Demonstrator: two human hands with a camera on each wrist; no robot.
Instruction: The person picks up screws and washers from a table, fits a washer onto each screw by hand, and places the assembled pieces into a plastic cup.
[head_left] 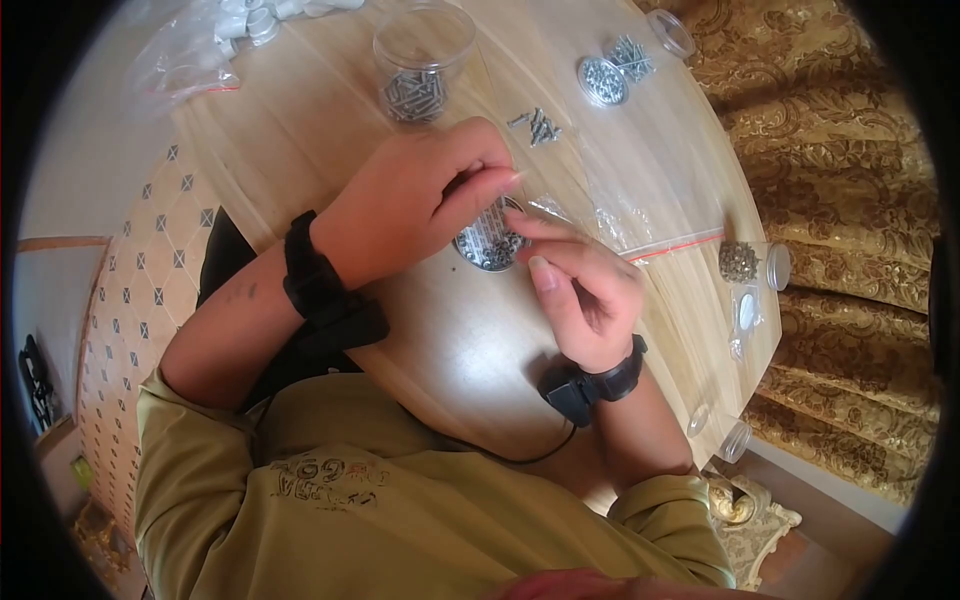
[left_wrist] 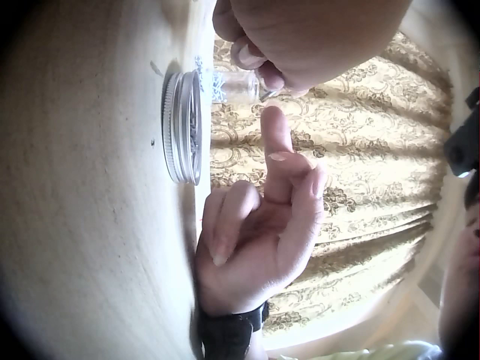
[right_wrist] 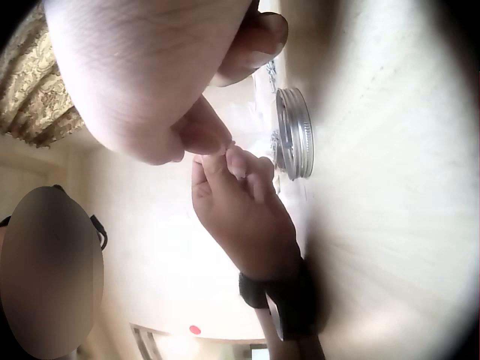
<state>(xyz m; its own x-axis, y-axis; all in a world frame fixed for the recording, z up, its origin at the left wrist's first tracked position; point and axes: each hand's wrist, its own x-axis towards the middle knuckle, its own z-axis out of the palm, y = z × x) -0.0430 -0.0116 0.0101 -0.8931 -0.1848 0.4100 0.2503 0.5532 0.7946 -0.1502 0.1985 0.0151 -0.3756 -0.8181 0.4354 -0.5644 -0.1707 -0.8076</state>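
Above a round metal lid (head_left: 462, 250) of small nuts, both hands are close together. My left hand (head_left: 415, 195) pinches a small metal piece, like a screw (left_wrist: 266, 94), between thumb and fingertip; most of it is hidden. My right hand (head_left: 600, 295) stands just across from it, index finger stretched toward the left fingertips, thumb and other fingers loosely bent. In the right wrist view the tips of both hands meet or overlap beside the lid (right_wrist: 304, 135). No held thing shows in the right hand.
Beyond the hands stand a clear jar of screws (head_left: 415, 95) and a small pile of screws (head_left: 540, 127). Farther right are a dish of metal parts (head_left: 603, 82), a zip bag (head_left: 640, 235) and a tipped jar of brassy pieces (head_left: 740, 262). A patterned curtain (head_left: 840, 200) borders the table.
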